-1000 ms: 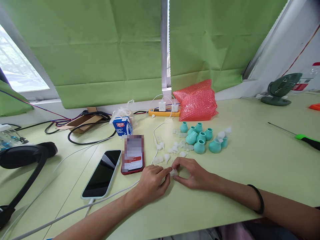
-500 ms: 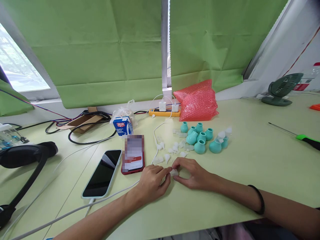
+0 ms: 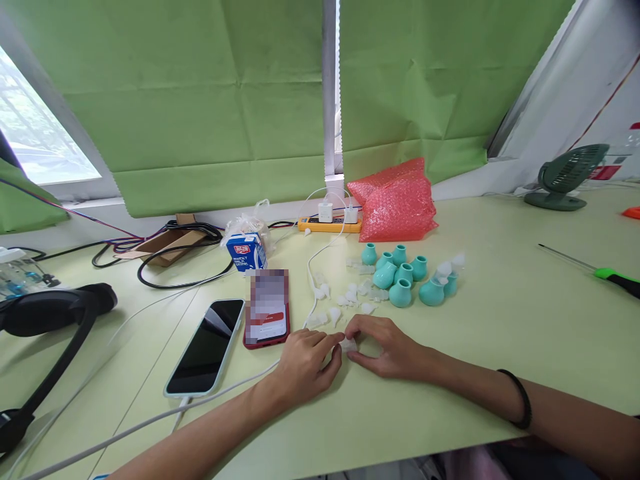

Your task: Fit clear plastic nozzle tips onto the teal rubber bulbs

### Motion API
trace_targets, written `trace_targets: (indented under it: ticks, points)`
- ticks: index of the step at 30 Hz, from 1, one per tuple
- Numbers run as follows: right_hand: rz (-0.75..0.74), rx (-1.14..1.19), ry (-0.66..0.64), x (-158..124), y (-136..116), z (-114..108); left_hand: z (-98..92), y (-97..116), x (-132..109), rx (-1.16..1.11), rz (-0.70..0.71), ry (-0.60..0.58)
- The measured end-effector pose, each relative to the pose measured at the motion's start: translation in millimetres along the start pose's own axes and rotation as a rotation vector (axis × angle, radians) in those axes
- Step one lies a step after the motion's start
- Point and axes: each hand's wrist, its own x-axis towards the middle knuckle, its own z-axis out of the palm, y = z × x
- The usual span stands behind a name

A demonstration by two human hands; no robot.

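A small translucent piece [image 3: 349, 345] lies between my two hands near the table's front edge. My right hand [image 3: 383, 347] pinches it from the right with thumb and index finger. From the left, my left hand [image 3: 313, 360] has its thumb and index finger closed on the piece's left end. Just beyond my hands are several white and translucent pieces [image 3: 351, 292] lying loose. Several teal pear-shaped pots [image 3: 401, 293] stand behind my right hand. White tips [image 3: 443, 270] stick out at the pots on the right.
Left of my hands lie a red-cased phone [image 3: 267, 310] and a larger phone [image 3: 206, 347] with a cable. Behind are a blue milk carton [image 3: 247, 252], a yellow power strip [image 3: 327, 227] and red bubble wrap [image 3: 397, 207]. A screwdriver [image 3: 600, 272] and a fan [image 3: 570, 175] are at the right.
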Motion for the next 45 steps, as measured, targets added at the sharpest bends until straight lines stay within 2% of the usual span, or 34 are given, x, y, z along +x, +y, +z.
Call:
trace_targets:
  ticks: [21, 31, 45]
  points:
    - [-0.024, 0.004, 0.012, 1.3, 1.2, 0.7, -1.2, -0.3, 0.6, 0.001, 0.022, -0.007]
    - [0.020, -0.028, 0.019, -0.2, 0.2, 0.8, -1.5, -0.4, 0.7, -0.022, -0.014, -0.029]
    - [0.007, -0.015, 0.006, -0.1, 0.3, 1.3, -3.3, 0.8, 1.9, -0.020, -0.024, -0.041]
